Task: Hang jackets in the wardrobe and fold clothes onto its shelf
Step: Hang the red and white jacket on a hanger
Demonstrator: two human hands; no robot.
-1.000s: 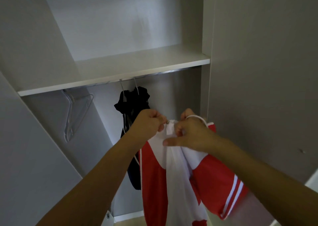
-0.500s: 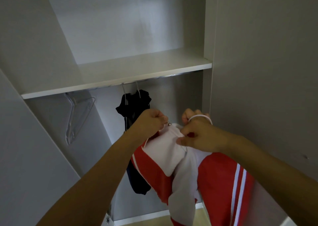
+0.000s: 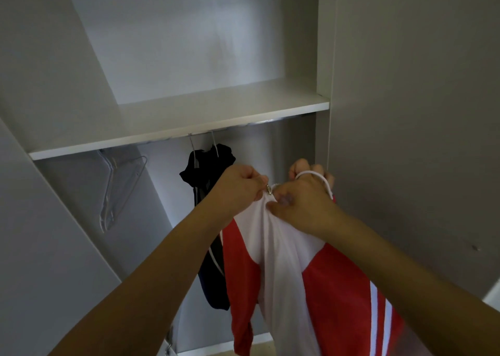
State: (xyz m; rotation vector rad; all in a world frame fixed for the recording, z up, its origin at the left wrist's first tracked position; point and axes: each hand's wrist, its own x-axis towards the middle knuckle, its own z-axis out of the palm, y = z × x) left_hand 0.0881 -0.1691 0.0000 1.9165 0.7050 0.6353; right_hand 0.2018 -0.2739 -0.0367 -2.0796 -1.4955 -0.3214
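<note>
At centre frame, our left hand point(image 3: 240, 186) pinches the zipper pull while our right hand point(image 3: 305, 204) grips the collar and white hanger point(image 3: 315, 178) of the red-and-white jacket point(image 3: 284, 274). Its front has drawn closed since a moment ago, leaving it nearly ready for the rail beside the dark jacket point(image 3: 208, 166).

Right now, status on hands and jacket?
Left hand pinches zipper pull, right hand grips red-and-white jacket collar. Not hung. Dark hanging garment beside.
</note>
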